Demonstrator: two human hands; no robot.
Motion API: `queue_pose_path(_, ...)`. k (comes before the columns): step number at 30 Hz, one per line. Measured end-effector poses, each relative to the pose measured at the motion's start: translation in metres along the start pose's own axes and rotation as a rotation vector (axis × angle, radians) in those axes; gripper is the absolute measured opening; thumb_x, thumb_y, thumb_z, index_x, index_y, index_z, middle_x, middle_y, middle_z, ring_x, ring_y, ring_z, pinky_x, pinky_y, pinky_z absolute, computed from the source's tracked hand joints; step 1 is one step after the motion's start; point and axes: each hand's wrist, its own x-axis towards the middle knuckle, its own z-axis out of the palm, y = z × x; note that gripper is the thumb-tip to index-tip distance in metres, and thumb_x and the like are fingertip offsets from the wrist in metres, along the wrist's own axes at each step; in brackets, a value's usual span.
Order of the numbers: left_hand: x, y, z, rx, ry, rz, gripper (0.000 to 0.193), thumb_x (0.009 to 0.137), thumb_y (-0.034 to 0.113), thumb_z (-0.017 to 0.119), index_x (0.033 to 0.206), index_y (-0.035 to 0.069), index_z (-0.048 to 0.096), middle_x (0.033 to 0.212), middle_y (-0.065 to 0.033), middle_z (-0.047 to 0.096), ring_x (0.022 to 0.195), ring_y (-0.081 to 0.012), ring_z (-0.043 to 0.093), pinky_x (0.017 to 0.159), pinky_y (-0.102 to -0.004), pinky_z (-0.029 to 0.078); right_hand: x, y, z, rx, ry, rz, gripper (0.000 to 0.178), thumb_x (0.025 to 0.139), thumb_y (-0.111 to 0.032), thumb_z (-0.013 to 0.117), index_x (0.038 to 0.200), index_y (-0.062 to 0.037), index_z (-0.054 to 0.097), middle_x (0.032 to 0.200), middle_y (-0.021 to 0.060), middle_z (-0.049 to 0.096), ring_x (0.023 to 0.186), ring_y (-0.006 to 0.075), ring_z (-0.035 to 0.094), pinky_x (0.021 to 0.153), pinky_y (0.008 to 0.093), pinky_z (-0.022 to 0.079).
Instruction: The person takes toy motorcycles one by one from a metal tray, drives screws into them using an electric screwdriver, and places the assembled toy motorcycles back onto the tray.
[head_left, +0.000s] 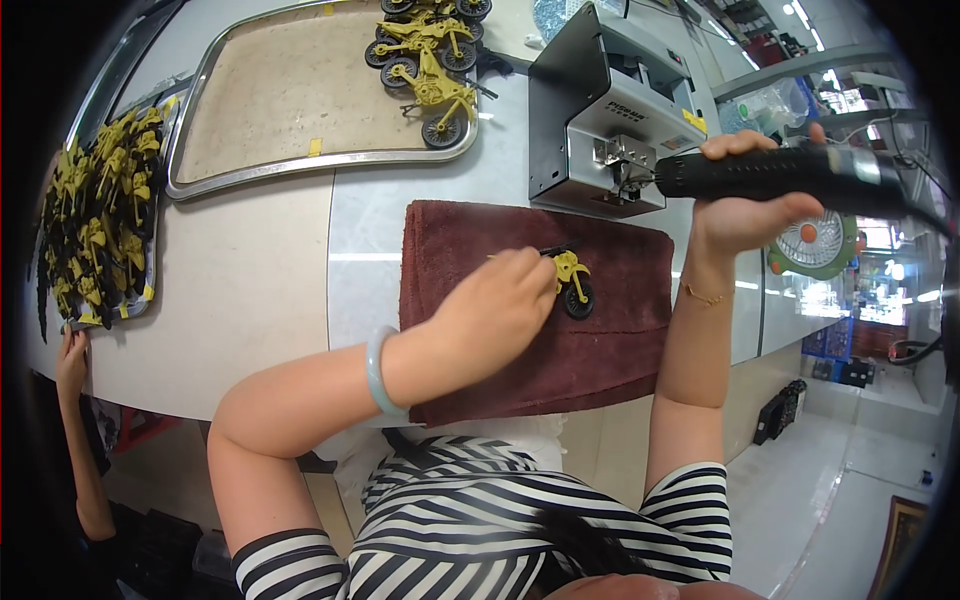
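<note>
My left hand (490, 310), with a pale bangle on its wrist, is closed on a yellow toy motorcycle (567, 268) with black wheels. The toy rests on a folded maroon towel (620, 350); its rear part is hidden by my fingers. On the right, my right hand (750, 200) grips a black electric screwdriver (790, 176), held about level. Its tip reaches the metal front mechanism of a grey and black screw feeder (600, 120); I cannot make out whether a screw is on the bit.
A metal-rimmed tray (240, 170) at the back holds several yellow toy motorcycles (430, 80) at its right end. Another tray at far left is heaped with yellow and black toy parts (105, 210). Another person's hand (72, 365) touches it. A green fan (812, 240) stands right.
</note>
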Motion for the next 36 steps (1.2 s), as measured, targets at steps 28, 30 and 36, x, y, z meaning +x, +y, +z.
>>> queue_pose_path(28, -0.006, 0.007, 0.015, 0.496, 0.08, 0.191, 0.031, 0.072, 0.015, 0.05, 0.093, -0.006, 0.061, 0.097, -0.0152, 0.057, 0.091, -0.0228, 0.052, 0.082, -0.0285, 0.042, -0.001, 0.009, 0.005, -0.009, 0.017, 0.031, 0.086, 0.076, -0.076, 0.028, 0.129, -0.0087, 0.022, 0.067, 0.0116, 0.054, 0.053, 0.0173, 0.055, 0.052, 0.0294, 0.049)
queue_pose_path(30, -0.005, 0.007, 0.015, 0.484, 0.076, 0.198, 0.031, 0.072, 0.014, 0.05, 0.093, -0.006, 0.061, 0.097, -0.0151, 0.057, 0.09, -0.0226, 0.052, 0.081, -0.0282, 0.042, -0.004, 0.005, 0.009, -0.148, 0.141, -0.007, 0.084, 0.076, -0.075, 0.028, 0.127, -0.0084, 0.024, 0.068, 0.0115, 0.054, 0.052, 0.0168, 0.054, 0.052, 0.0286, 0.048)
queue_pose_path(36, -0.011, 0.007, 0.017, 0.5, 0.068, 0.177, 0.032, 0.072, 0.015, 0.051, 0.093, -0.006, 0.061, 0.099, -0.0153, 0.057, 0.089, -0.0227, 0.052, 0.081, -0.028, 0.042, -0.006, 0.004, 0.007, 0.074, -0.061, 0.0, 0.086, 0.074, -0.076, 0.033, 0.125, -0.007, 0.027, 0.063, 0.0094, 0.052, 0.051, 0.0177, 0.054, 0.052, 0.0293, 0.048)
